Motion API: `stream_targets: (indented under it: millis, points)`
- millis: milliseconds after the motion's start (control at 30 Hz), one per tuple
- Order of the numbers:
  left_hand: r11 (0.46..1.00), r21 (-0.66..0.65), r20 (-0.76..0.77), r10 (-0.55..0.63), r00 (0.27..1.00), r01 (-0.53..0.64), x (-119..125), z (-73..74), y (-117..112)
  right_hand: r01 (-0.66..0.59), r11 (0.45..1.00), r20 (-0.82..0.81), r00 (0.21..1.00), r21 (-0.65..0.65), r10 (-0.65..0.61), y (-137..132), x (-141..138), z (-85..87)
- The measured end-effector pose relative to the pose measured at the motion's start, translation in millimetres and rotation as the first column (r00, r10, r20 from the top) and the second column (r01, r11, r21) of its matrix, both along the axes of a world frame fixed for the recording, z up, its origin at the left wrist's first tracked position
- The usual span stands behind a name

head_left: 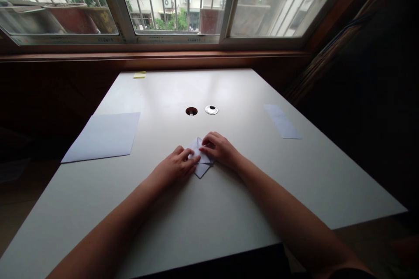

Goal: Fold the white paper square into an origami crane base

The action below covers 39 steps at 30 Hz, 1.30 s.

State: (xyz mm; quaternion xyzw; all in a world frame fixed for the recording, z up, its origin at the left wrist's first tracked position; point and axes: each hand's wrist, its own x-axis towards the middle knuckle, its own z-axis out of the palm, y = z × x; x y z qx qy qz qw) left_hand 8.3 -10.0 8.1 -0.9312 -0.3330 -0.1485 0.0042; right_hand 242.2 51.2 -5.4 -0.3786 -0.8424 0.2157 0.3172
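Bare forearms and hands, viewed from above. The left forearm (pixel 127 209) extends obliquely from the lower left, the right forearm (pixel 281 194) from the lower right; the two converge toward the midline. The left hand (pixel 179 162) lies with its back upward, index finger bent, thumb directed inward, wrist nearly straight. The right hand (pixel 220 147), placed slightly farther forward, has its fingers curled and pointed leftward, with the thumb on their nearer side. The fingertips face one another, close together.
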Motion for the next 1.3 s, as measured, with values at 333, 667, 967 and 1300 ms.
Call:
stream_targets:
  millis: [333,667,967,1300]
  points:
    - [0.996,-0.026,0.082,0.091,0.992,-0.089,-5,-1.7,2,-0.144,0.981,0.054,0.989,0.133,0.138,-2,-2,0.2]
    - [0.996,-0.07,0.218,0.074,0.973,-0.06,-21,-18.4,19,-0.19,0.96,0.165,0.974,0.206,0.158,-2,-1,-4.3]
    - [0.992,-0.07,0.193,0.119,0.974,-0.107,-19,-17.6,20,-0.195,0.957,0.17,0.972,0.214,0.161,-5,-3,-3.6]
    - [0.986,-0.076,0.143,0.155,0.978,-0.145,-17,-13.3,15,-0.247,0.948,0.101,0.968,0.2,0.231,-4,-4,-2.2]
